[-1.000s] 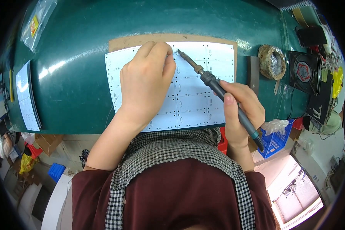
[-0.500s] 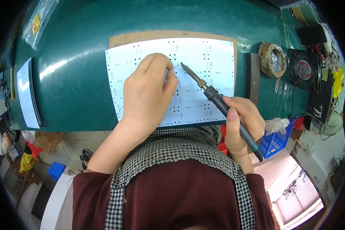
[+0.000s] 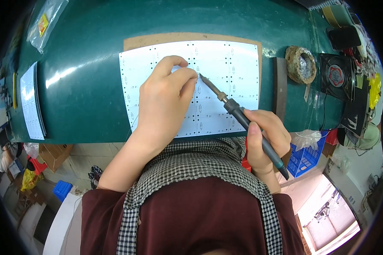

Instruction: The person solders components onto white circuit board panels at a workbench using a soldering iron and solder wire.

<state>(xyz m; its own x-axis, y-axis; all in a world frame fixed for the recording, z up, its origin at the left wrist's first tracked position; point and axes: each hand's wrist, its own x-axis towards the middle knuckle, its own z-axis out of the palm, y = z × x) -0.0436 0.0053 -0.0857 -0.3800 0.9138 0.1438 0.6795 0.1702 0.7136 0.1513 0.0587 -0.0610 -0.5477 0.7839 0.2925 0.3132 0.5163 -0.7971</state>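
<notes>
A white circuit-board panel (image 3: 245, 63) with rows of small dark holes and printed marks lies on a brown backing sheet (image 3: 166, 37). Above its middle, my left hand (image 3: 161, 100) is closed in a pinch on thin solder wire (image 3: 131, 127), whose tail trails beside the wrist. The pinched end is mostly hidden by the fingertips. Gripped like a pen, a soldering iron (image 3: 234, 108) sits in my right hand (image 3: 269, 138). Its tip points up-left to the panel, right beside the left fingertips.
To the right stand a dark bar (image 3: 280, 89), a crusted round pot (image 3: 301, 66) and a small black fan (image 3: 337, 76). A stack of white panels (image 3: 31, 102) lies at the left, below a clear plastic bag (image 3: 47, 25). A blue crate (image 3: 304, 159) sits below the table's right edge.
The iron's tip has shifted slightly down and left, toward the left fingertips. My left index finger has lifted away from the pinch a little.
</notes>
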